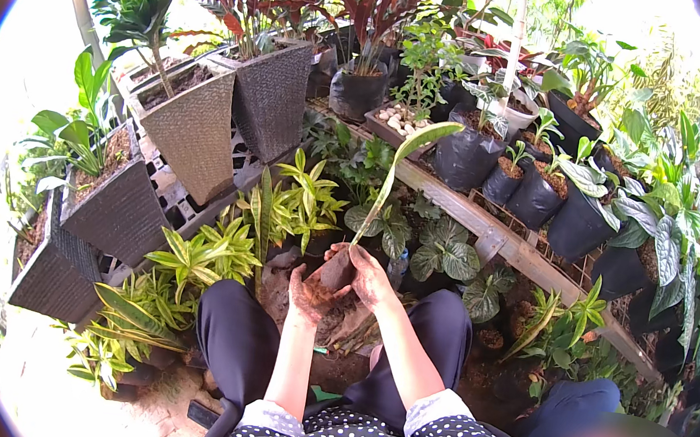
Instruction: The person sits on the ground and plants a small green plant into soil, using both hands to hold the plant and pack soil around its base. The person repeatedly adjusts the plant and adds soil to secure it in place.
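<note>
Both my hands cup a lump of dark soil, the root ball (pixel 336 272) of a small plant, just above my knees. From it rises a thin stalk ending in one long pale green leaf (pixel 412 144). My left hand (pixel 309 293), dirty with soil, supports the lump from below and the left. My right hand (pixel 371 277) wraps it from the right. Below them lies loose soil (pixel 338 327) between my legs in dark trousers.
Tall woven grey planters (pixel 194 132) stand at left on a crate-like stand. A long wooden shelf (pixel 500 233) carries several black nursery bags (pixel 467 156) of plants. Yellow-green leafy plants (pixel 212 252) and dark round-leaved ones (pixel 447 257) crowd the ground ahead. Another person's knee (pixel 576 409) is at lower right.
</note>
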Motion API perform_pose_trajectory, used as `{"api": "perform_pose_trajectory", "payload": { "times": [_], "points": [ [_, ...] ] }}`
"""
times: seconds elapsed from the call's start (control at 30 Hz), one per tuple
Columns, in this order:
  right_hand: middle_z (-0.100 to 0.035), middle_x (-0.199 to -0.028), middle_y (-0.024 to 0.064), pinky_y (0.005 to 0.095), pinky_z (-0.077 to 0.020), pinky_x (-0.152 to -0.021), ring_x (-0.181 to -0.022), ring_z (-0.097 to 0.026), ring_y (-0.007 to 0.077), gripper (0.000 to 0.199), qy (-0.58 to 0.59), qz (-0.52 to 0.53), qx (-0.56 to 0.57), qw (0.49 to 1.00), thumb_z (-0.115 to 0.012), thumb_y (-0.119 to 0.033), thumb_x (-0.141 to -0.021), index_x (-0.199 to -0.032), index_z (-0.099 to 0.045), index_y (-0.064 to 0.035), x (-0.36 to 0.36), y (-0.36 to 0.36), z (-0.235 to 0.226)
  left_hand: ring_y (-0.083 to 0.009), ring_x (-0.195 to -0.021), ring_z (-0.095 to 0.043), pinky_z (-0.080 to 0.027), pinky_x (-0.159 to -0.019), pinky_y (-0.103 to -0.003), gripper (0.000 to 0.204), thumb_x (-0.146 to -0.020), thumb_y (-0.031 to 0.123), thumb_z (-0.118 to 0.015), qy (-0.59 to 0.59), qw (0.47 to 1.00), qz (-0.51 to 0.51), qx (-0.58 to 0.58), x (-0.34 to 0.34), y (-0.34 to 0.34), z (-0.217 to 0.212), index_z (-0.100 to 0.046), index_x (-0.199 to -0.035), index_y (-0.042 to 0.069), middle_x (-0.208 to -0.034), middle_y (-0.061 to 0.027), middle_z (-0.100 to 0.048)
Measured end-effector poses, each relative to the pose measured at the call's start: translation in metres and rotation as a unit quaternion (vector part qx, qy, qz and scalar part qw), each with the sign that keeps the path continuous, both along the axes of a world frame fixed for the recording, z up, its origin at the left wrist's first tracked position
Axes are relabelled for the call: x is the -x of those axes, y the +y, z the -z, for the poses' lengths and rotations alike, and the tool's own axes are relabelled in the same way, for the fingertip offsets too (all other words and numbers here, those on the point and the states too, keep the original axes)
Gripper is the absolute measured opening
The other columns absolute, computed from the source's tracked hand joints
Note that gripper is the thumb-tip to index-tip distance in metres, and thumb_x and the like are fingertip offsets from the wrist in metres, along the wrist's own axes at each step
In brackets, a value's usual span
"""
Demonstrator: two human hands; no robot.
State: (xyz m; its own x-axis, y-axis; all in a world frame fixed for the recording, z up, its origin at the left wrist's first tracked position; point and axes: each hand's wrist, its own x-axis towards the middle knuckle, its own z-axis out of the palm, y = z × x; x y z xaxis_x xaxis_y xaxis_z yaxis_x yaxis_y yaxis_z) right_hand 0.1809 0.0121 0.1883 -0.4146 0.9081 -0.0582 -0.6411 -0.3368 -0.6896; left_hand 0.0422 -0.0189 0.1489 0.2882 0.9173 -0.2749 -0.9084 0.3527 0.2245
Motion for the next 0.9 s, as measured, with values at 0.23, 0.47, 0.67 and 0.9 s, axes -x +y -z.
{"api": "perform_pose_trajectory", "payload": {
  "times": [0.23, 0.47, 0.67, 0.9],
  "points": [
    [-0.062, -0.098, 0.012, 0.0334, -0.0455, -0.087, -0.094, -0.059, 0.0208, 0.024, -0.081, 0.022, -0.057, 0.995, -0.053, -0.02, -0.093, -0.1, -0.057, 0.0024, 0.007, -0.012, -0.004, -0.024, -0.1, -0.059, -0.048, -0.09, -0.039, 0.037, -0.093, 0.03, -0.036, -0.156, 0.987, 0.004, 0.028, -0.01, -0.007, -0.004, -0.054, -0.11, 0.003, -0.11, -0.0103, -0.06],
    [-0.063, -0.099, 0.0068, 0.0303, -0.042, -0.088, -0.095, -0.057, 0.0162, 0.02, -0.11, -0.054, -0.145, 0.982, -0.06, -0.018, -0.089, -0.1, -0.058, -0.0016, 0.014, -0.027, -0.014, -0.0237, -0.098, -0.06, -0.049, -0.089, -0.039, 0.03, -0.092, 0.028, -0.043, -0.037, 0.998, -0.001, 0.047, 0.01, -0.032, -0.021, -0.055, -0.107, 0.004, -0.105, -0.0097, -0.06],
    [-0.059, -0.097, 0.0063, 0.0318, -0.0432, -0.088, -0.095, -0.056, 0.0176, 0.016, -0.067, -0.056, -0.097, 0.991, -0.058, -0.015, -0.089, -0.1, -0.055, -0.0038, 0.035, -0.036, -0.015, -0.0248, -0.1, -0.059, -0.048, -0.089, -0.04, 0.034, -0.089, 0.028, -0.046, -0.006, 0.998, -0.014, 0.066, 0.029, -0.043, -0.02, -0.054, -0.107, 0.001, -0.107, -0.011, -0.06],
    [-0.06, -0.092, 0.0079, 0.0322, -0.0449, -0.085, -0.091, -0.058, 0.0192, 0.017, -0.03, -0.038, -0.091, 0.995, -0.055, -0.018, -0.091, -0.098, -0.057, -0.0025, 0.046, -0.037, -0.027, -0.0254, -0.101, -0.058, -0.048, -0.086, -0.041, 0.039, -0.086, 0.036, -0.045, -0.124, 0.992, 0.014, -0.036, 0.039, -0.047, -0.018, -0.052, -0.107, 0.004, -0.113, -0.0105, -0.058]
  ]
}}
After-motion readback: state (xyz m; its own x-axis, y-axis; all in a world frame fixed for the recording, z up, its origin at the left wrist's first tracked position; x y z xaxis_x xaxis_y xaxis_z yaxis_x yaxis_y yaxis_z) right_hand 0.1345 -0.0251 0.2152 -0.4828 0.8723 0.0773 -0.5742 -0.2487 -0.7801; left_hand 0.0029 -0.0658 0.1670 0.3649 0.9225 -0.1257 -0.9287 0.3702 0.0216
